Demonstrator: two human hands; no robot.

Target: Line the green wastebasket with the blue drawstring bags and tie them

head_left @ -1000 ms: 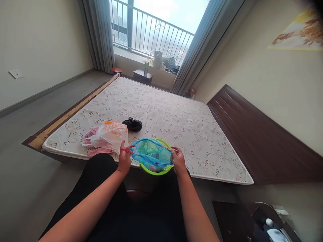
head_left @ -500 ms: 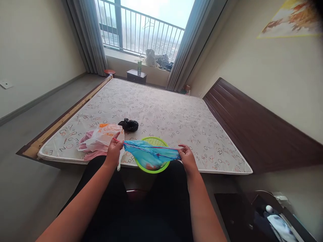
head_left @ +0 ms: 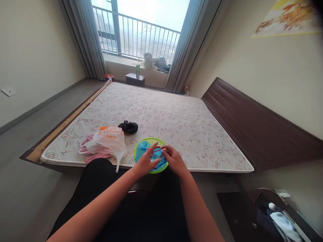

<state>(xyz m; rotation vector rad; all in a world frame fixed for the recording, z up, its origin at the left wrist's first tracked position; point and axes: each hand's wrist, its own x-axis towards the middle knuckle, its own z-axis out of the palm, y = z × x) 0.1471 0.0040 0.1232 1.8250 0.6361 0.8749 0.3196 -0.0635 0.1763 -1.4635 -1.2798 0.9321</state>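
Note:
A thin blue plastic bag (head_left: 142, 148) with a red drawstring sits bunched inside a lime-green basket (head_left: 138, 141). Over the basket is my left hand (head_left: 147, 161), the red string looped around its fingers and its thumb held apart. My right hand (head_left: 175, 160), beside it, pinches the other part of the red drawstring between thumb and fingers, so the string spans the short gap between the hands. My hands hide much of the bag and the basket's near side. What lies inside the bag cannot be made out.
Left of the basket, a white plastic bag (head_left: 108, 141) with orange print lies over pink cloth (head_left: 97, 157) on the mattress (head_left: 156, 104). A black plastic bundle (head_left: 128, 127) lies behind. A dark nightstand (head_left: 234, 215) stands at the lower right.
My hands have come together over the basket from wide apart. The blue bag, stretched between them before, is now gathered down in the basket, with the red string round the left fingers.

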